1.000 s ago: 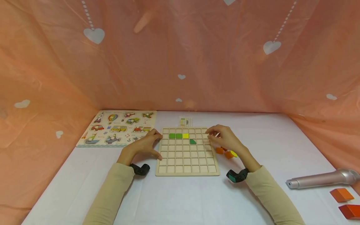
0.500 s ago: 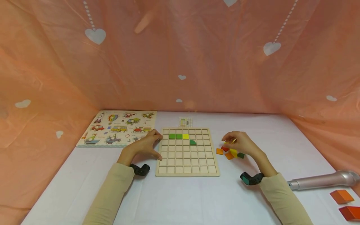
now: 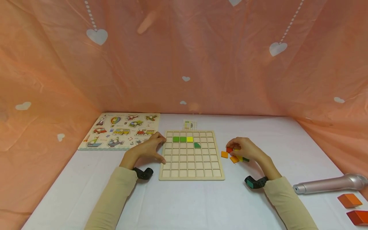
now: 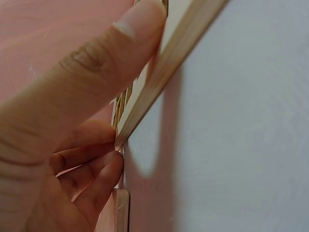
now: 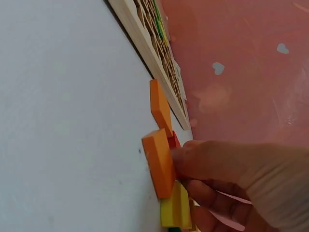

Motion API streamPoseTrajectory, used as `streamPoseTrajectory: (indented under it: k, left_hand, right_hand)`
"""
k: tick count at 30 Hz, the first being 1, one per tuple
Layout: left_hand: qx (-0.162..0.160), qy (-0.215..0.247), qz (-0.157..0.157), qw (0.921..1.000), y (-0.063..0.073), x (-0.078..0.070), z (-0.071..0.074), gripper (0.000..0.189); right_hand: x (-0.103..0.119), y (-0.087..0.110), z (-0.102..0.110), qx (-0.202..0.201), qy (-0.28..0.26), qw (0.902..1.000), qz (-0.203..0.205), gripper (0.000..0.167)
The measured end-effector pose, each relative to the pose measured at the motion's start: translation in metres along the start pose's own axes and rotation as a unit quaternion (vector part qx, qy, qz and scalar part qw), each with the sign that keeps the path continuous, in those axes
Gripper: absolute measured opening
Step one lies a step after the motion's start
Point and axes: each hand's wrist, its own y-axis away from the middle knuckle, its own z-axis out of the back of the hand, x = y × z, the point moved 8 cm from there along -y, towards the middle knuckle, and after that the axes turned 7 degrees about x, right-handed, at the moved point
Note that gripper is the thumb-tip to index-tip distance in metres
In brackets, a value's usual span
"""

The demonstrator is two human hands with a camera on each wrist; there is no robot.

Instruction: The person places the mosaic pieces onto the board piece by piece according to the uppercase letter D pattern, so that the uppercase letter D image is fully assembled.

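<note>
A wooden grid board (image 3: 191,165) lies in the middle of the table, with two green square tiles (image 3: 179,139), a yellow square tile (image 3: 190,139) and a green quarter-circle tile (image 3: 197,145) in its cells. My left hand (image 3: 147,147) rests at the board's left edge, thumb on the rim and fingers spread apart along the side. Over a small pile right of the board, my right hand (image 3: 244,148) bends its fingers down among a red tile (image 3: 229,149), orange tiles (image 3: 224,154), yellow pieces (image 5: 175,205) and a green piece (image 3: 245,159). Its fingertips are partly hidden behind them.
A vehicle picture puzzle (image 3: 120,131) lies at the back left, and a small pattern card (image 3: 190,124) behind the board. At the right are a silver-pink cylindrical object (image 3: 327,184), an orange block (image 3: 349,200) and a red block (image 3: 357,217). A pink curtain (image 3: 184,64) surrounds the table.
My right hand has moved from the board's right edge rightward to the pile, then slightly lower over it. More of the red tile shows now. My left hand has stayed in place.
</note>
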Motion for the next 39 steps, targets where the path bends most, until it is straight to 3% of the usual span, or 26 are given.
streamPoseTrajectory:
  k: [6,14,21,29,33,39]
  left_hand:
    - [-0.002,0.000,-0.001,1.0000,0.001,0.000,0.000,0.090]
    - [-0.002,0.003,0.003,1.0000,0.002,-0.001,-0.001,0.090]
    - [-0.001,0.002,-0.002,1.0000,0.002,-0.001,-0.001,0.089]
    - [-0.007,0.008,-0.011,0.9999,0.001,0.001,-0.001,0.089]
    - [-0.008,0.015,-0.013,0.9998,0.002,0.001,-0.001,0.090]
    - [-0.005,0.021,-0.011,0.9997,0.003,0.000,-0.001,0.091]
  right_hand:
    - [0.001,0.001,-0.001,0.005,0.007,0.9998,0.019,0.025]
    - [0.002,0.000,0.007,-0.027,0.014,0.9993,0.022,0.023]
    - [0.038,-0.013,0.011,-0.069,0.000,0.9941,0.084,0.024]
    - [0.081,-0.033,-0.006,-0.095,-0.017,0.9844,0.147,0.024]
    - [0.089,-0.039,-0.016,-0.084,-0.040,0.9837,0.154,0.021]
    - [0.083,-0.049,-0.036,-0.027,-0.067,0.9913,0.110,0.020]
